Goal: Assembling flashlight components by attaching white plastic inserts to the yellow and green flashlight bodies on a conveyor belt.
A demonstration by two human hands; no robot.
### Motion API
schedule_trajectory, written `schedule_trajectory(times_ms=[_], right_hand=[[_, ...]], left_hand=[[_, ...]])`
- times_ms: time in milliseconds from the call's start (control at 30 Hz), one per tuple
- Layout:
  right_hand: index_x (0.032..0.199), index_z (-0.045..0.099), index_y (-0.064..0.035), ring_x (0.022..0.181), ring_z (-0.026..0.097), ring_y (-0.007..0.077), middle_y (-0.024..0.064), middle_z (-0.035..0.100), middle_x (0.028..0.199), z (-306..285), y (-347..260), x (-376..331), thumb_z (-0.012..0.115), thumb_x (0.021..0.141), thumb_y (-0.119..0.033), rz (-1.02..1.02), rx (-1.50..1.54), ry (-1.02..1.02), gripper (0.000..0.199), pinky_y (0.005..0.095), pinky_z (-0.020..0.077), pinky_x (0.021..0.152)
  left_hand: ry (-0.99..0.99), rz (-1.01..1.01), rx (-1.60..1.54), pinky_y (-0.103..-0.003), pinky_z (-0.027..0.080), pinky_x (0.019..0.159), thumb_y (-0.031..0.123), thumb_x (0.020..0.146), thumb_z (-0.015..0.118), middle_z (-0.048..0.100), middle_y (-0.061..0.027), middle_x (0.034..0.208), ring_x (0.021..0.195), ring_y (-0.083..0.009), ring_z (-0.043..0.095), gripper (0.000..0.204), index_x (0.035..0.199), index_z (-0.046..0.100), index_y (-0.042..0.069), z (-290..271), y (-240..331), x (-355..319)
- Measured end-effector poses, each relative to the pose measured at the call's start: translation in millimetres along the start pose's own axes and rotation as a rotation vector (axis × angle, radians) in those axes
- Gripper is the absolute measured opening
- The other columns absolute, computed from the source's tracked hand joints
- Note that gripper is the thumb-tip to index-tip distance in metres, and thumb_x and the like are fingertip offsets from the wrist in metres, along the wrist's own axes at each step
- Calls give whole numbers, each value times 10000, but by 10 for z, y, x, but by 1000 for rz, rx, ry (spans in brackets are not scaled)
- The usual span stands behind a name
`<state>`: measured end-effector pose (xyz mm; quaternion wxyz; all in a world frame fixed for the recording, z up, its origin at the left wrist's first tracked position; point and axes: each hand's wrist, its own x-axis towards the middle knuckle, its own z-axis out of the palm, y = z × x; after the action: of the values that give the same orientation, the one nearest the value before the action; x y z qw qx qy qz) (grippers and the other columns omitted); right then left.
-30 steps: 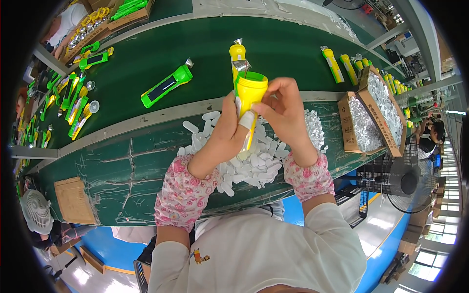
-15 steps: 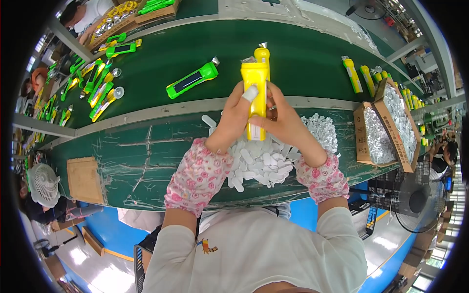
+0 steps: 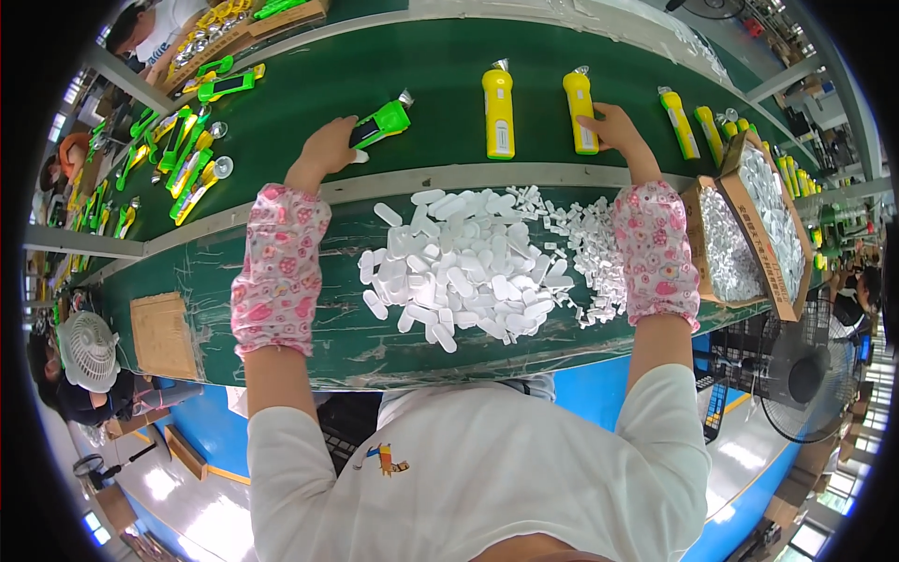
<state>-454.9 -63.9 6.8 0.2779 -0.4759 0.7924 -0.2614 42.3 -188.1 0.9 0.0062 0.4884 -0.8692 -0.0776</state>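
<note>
My left hand has its fingers closed about the near end of a green flashlight with a dark panel on top. The flashlight lies tilted on the green conveyor belt, its silver reflector pointing away. At the right, my right hand is closed on the lower edge of a yellow flashlight; some of its fingers are hidden. Another yellow flashlight, with a white label, rests upright-aligned between the two hands, touched by neither. A pile of white oval pieces spreads over the work table below.
Small white pieces lie beside my right sleeve. Cartons of clear and silvery parts stand at the right. More green flashlights crowd the belt's left. A metal rail divides belt from table. A co-worker sits at the far left.
The yellow flashlight both hands held has been let go onto the belt. My hands have moved apart, the left onto the green flashlight, the right onto a yellow one.
</note>
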Motion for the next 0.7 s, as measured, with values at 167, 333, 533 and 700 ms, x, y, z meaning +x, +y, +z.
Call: schedule_trajectory(times_ms=[167,333,533,700], right_hand=[[929,685,-117,952,568,276,90,588,952,426,-508,-969,727,774,-225,-842,-223,132,193,384,492,791],[836,637,-57,866,540,276,81,540,848,990,-515,-1550,679,739,-102,-1119,-384,-44,115,381,460,754],[823,635,-51,810,556,287,93,549,823,999,-521,-1708,668,734,-63,-1067,-382,108,95,369,464,685],[979,673,-22,746,593,219,102,601,825,575,-827,-2046,645,773,17,-900,144,-18,211,302,474,648]], left_hand=[[7,88,-179,-410,471,862,339,632,791,573,-200,1077,1004,-386,584,712,1217,543,17,-137,194,-151],[-318,-109,-872,-309,485,605,609,831,605,606,-77,789,670,-172,595,618,1001,595,15,-476,776,-220],[-540,-323,-1468,-390,591,695,526,962,452,619,-139,881,781,-264,663,562,1115,588,2,-558,1141,-470],[-574,-105,-1856,-415,532,836,387,870,659,646,-136,960,899,-276,662,474,1142,547,16,-391,1341,-738]])
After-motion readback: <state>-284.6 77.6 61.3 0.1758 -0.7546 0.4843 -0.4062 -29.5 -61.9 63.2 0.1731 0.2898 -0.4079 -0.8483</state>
